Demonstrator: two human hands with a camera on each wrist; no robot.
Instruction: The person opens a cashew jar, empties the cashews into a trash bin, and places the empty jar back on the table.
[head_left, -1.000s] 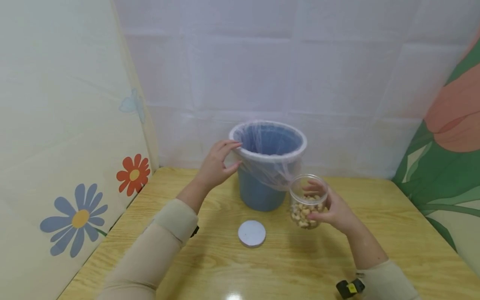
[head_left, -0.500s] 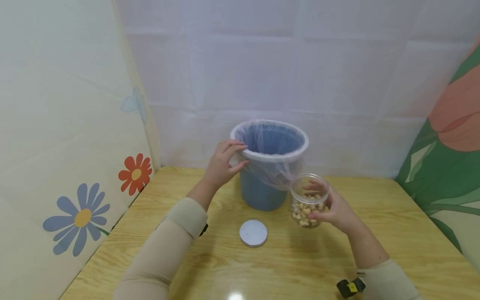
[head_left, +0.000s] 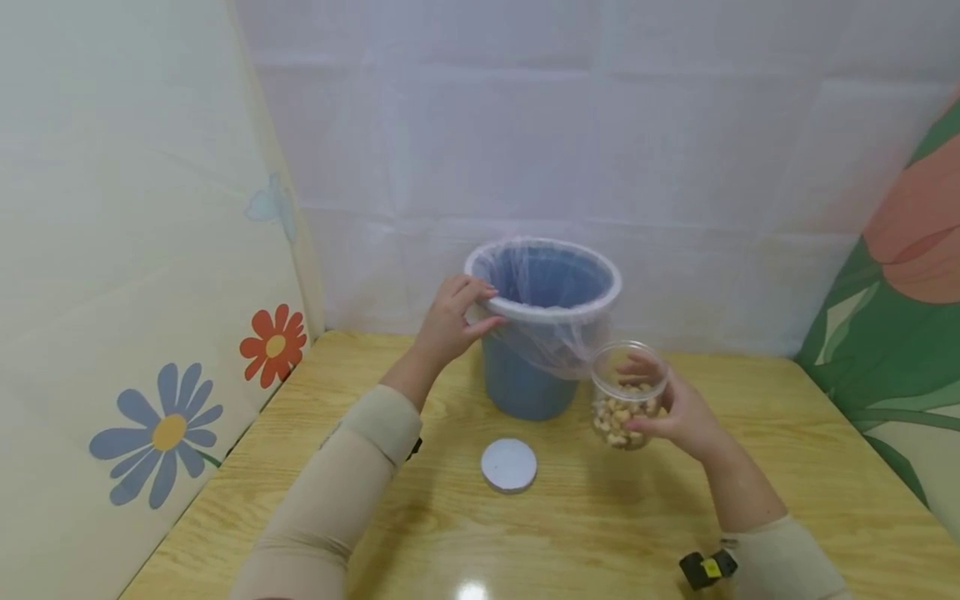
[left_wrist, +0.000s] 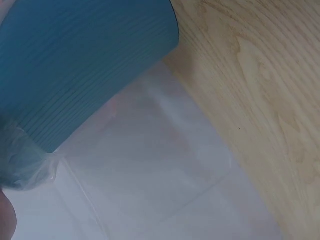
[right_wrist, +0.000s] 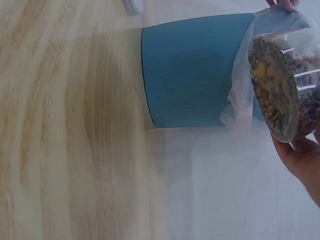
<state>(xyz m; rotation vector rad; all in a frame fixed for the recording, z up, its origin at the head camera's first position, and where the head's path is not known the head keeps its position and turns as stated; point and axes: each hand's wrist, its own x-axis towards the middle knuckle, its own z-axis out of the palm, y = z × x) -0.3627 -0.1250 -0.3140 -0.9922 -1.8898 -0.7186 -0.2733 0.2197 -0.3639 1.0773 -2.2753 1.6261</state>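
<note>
A blue trash can (head_left: 528,383) stands upright at the back of the table, with a clear plastic liner (head_left: 551,346) folded over its rim. At the rim's left side, my left hand (head_left: 453,321) grips the edge, fingers over the top and thumb against the outside. My right hand (head_left: 686,417) holds a clear jar (head_left: 628,392) of cashews in front of the can, to its right. The jar has no lid on and sits above the table. A round white lid (head_left: 509,465) lies flat in front of the can. The right wrist view shows the jar's base (right_wrist: 275,90).
A wood-grain table (head_left: 570,542) carries everything. A white cloth (head_left: 450,150) hangs behind it. Flower-printed panels stand along the left (head_left: 168,250) and right (head_left: 900,333) sides.
My left hand has moved right, from beside the rim to a grip on it. The jar in my right hand has shifted slightly up and right. The lid stays put.
</note>
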